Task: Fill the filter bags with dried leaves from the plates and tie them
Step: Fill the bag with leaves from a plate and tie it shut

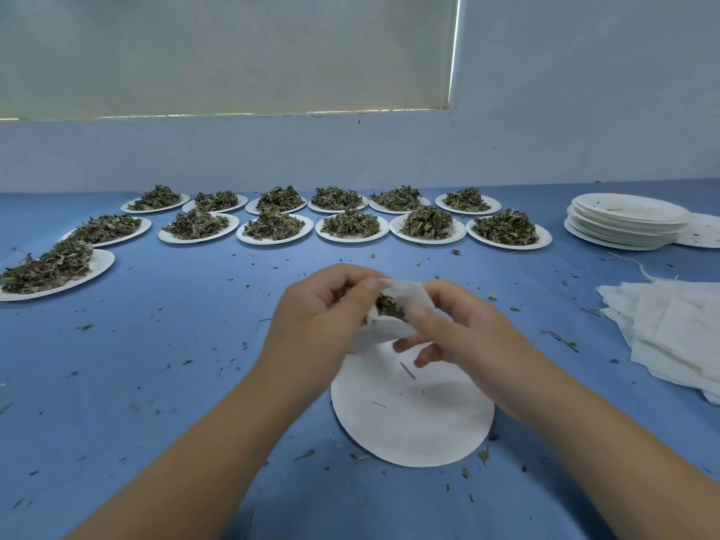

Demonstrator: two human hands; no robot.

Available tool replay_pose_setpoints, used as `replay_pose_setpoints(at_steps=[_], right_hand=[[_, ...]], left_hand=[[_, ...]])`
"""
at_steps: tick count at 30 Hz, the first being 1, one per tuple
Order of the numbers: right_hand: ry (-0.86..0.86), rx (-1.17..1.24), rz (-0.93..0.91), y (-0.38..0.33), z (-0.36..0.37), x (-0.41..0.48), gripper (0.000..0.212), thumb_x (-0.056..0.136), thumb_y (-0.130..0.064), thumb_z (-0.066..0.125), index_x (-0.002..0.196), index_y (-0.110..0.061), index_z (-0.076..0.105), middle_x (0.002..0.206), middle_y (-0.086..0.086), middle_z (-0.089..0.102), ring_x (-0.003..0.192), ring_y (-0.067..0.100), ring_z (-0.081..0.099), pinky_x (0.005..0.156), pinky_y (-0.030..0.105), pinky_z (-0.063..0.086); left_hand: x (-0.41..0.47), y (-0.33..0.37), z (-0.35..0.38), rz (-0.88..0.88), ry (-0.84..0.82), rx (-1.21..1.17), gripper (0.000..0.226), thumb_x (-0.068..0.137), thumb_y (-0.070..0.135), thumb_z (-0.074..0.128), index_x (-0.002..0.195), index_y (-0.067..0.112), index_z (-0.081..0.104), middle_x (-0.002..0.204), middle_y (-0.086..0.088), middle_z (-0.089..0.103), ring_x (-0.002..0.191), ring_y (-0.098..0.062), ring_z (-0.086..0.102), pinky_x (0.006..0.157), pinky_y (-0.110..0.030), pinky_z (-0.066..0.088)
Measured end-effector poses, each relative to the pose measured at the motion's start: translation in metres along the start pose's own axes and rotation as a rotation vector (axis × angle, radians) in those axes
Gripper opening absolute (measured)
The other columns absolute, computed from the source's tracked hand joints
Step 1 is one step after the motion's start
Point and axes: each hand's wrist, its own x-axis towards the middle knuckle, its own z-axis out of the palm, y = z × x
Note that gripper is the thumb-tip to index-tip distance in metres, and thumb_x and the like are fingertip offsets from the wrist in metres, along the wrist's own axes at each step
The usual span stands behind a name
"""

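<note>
Both hands hold one white filter bag (405, 296) above an almost bare white plate (413, 418) near the table's front. My left hand (323, 325) grips the bag's left side, and my right hand (459, 329) pinches its right edge. The bag's mouth is open and dried leaves (387, 307) show inside it. Several white plates heaped with dried leaves (274, 226) stand in two rows at the back, with more plates of leaves (50, 268) on the left.
A stack of emptied white plates (623, 224) sits at the back right. A pile of flat white filter bags (678, 329) lies at the right edge, with a loose string (639, 267) beside it. Leaf crumbs are scattered over the blue tablecloth (156, 364).
</note>
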Motion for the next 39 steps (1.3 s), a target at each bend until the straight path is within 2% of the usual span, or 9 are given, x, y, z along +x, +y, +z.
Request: replay_pose_setpoints(at_steps=[3, 5, 9, 15, 19, 23, 33, 37, 39], right_hand=[[-0.053, -0.317, -0.08, 0.006, 0.005, -0.004, 0.071, 0.063, -0.056, 0.077, 0.126, -0.051, 0.044, 0.123, -0.023, 0.053, 0.106, -0.003, 0.059, 0.082, 0.016, 0.05], [-0.031, -0.453, -0.153, 0.01, 0.008, -0.003, 0.082, 0.064, -0.049, 0.081, 0.132, -0.052, 0.036, 0.131, -0.029, 0.037, 0.114, -0.012, 0.045, 0.084, 0.006, 0.042], [0.072, -0.517, -0.234, 0.012, 0.008, 0.002, 0.053, 0.074, -0.03, 0.078, 0.118, -0.046, 0.054, 0.118, -0.02, 0.046, 0.107, -0.012, 0.044, 0.083, 0.004, 0.035], [0.172, -0.505, -0.227, 0.01, 0.004, 0.003, 0.016, 0.083, -0.029, 0.071, 0.085, -0.043, 0.062, 0.093, -0.016, 0.054, 0.089, -0.006, 0.049, 0.07, 0.007, 0.034], [0.259, -0.478, -0.214, 0.01, 0.001, 0.005, 0.015, 0.082, -0.031, 0.07, 0.076, -0.037, 0.058, 0.084, -0.016, 0.052, 0.081, -0.01, 0.048, 0.066, 0.005, 0.033], [0.274, -0.553, -0.292, 0.008, 0.004, 0.002, 0.017, 0.086, -0.025, 0.065, 0.079, -0.034, 0.053, 0.086, -0.016, 0.05, 0.082, -0.008, 0.048, 0.068, 0.007, 0.035], [0.226, -0.434, -0.427, -0.036, 0.048, 0.032, 0.031, 0.086, -0.016, 0.065, 0.074, -0.041, 0.053, 0.082, -0.026, 0.053, 0.073, -0.002, 0.052, 0.062, 0.009, 0.038], [0.13, -0.287, -0.407, -0.062, 0.097, 0.059, 0.018, 0.087, -0.021, 0.064, 0.078, -0.035, 0.06, 0.078, -0.021, 0.054, 0.063, -0.001, 0.05, 0.055, 0.01, 0.038], [0.045, -0.222, -0.355, -0.071, 0.13, 0.072, 0.011, 0.088, -0.025, 0.062, 0.088, -0.036, 0.062, 0.077, -0.015, 0.059, 0.06, 0.004, 0.053, 0.05, 0.013, 0.038]], left_hand=[[0.003, 0.0, -0.007, -0.142, -0.055, -0.157, 0.018, 0.093, 0.014, 0.057, 0.083, 0.017, 0.072, 0.048, 0.014, 0.052, 0.038, -0.001, 0.043, 0.04, -0.012, 0.035], [0.002, -0.002, -0.006, -0.135, -0.1, -0.133, 0.019, 0.093, 0.012, 0.056, 0.083, 0.016, 0.071, 0.049, 0.014, 0.051, 0.038, 0.0, 0.041, 0.04, -0.012, 0.033], [-0.003, -0.005, 0.005, -0.028, -0.185, -0.045, 0.02, 0.093, 0.014, 0.059, 0.085, 0.024, 0.074, 0.06, 0.016, 0.061, 0.048, 0.004, 0.049, 0.047, -0.007, 0.036], [0.001, -0.02, -0.002, 0.151, -0.112, 0.313, 0.027, 0.081, 0.057, 0.045, 0.099, 0.046, 0.063, 0.085, 0.018, 0.061, 0.067, -0.006, 0.056, 0.06, -0.01, 0.04], [0.01, -0.033, -0.009, 0.149, -0.176, 0.504, 0.04, 0.078, 0.064, 0.051, 0.115, 0.051, 0.048, 0.101, 0.023, 0.048, 0.068, -0.011, 0.051, 0.065, -0.014, 0.041], [0.013, -0.043, -0.012, 0.127, -0.233, 0.602, 0.062, 0.078, 0.048, 0.069, 0.129, 0.052, 0.034, 0.115, 0.027, 0.036, 0.077, 0.002, 0.052, 0.068, -0.014, 0.042], [0.013, -0.045, -0.048, 0.126, -0.015, 0.471, 0.053, 0.062, 0.047, 0.067, 0.106, 0.058, 0.041, 0.102, 0.034, 0.044, 0.088, 0.008, 0.049, 0.064, -0.017, 0.042], [0.001, -0.038, -0.095, 0.059, 0.099, 0.343, 0.046, 0.07, 0.052, 0.067, 0.113, 0.053, 0.05, 0.106, 0.028, 0.06, 0.095, 0.002, 0.06, 0.07, -0.027, 0.054], [-0.011, -0.036, -0.127, 0.061, 0.141, 0.417, 0.034, 0.077, 0.049, 0.064, 0.109, 0.051, 0.053, 0.103, 0.027, 0.06, 0.094, 0.002, 0.059, 0.073, -0.03, 0.052]])
